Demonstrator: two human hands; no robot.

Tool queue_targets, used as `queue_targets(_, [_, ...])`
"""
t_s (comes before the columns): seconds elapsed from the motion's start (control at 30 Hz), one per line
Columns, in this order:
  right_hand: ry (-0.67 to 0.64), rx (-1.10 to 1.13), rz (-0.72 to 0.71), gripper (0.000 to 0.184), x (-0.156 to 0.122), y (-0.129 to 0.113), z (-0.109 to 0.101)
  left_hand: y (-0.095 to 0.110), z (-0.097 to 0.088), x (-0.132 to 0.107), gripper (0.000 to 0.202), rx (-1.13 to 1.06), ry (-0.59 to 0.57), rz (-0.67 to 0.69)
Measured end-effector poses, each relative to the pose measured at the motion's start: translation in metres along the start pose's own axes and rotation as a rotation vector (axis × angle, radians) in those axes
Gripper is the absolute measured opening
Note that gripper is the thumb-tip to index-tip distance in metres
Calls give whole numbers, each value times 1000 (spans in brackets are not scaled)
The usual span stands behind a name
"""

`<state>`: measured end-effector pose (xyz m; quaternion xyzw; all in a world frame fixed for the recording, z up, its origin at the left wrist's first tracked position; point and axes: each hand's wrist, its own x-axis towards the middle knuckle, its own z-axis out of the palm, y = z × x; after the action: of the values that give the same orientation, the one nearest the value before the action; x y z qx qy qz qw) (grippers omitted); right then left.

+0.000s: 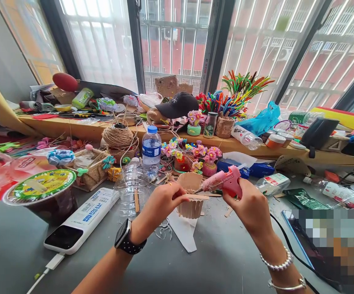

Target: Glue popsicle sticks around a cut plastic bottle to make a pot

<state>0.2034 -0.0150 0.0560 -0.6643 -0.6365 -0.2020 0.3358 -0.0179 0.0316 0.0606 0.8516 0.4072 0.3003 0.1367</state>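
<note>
My left hand (161, 206), with a black watch on the wrist, pinches a flat wooden craft stick (198, 197) held level over a small pot built of wooden sticks (191, 208). My right hand (250, 206), bracelets on its wrist, is wrapped round a pink hot glue gun (226, 180). The gun's nozzle points left and touches the stick near the pot's rim. A sheet of white paper (183, 230) lies under the pot on the grey table (213, 261).
A clear cut plastic bottle (132, 190) and a water bottle (151, 151) stand left of the pot. A white power bank (82, 220) and a lidded bowl (40, 188) lie at left. Flower crafts (195, 157), a twine ball (118, 136), a black cap (178, 105) and pipe cleaners (232, 96) crowd the sill. The gun's black cord (290, 253) trails right.
</note>
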Motion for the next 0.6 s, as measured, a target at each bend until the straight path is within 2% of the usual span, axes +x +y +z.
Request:
queue_targets(0.2, [58,12,-113,29,-1,-1,3,0,1,0,11,-7,-4,-10])
queue_targets(0.6, [34,19,-155,23,-2,-2,3,4,-2,0,11,-1,-18,-21])
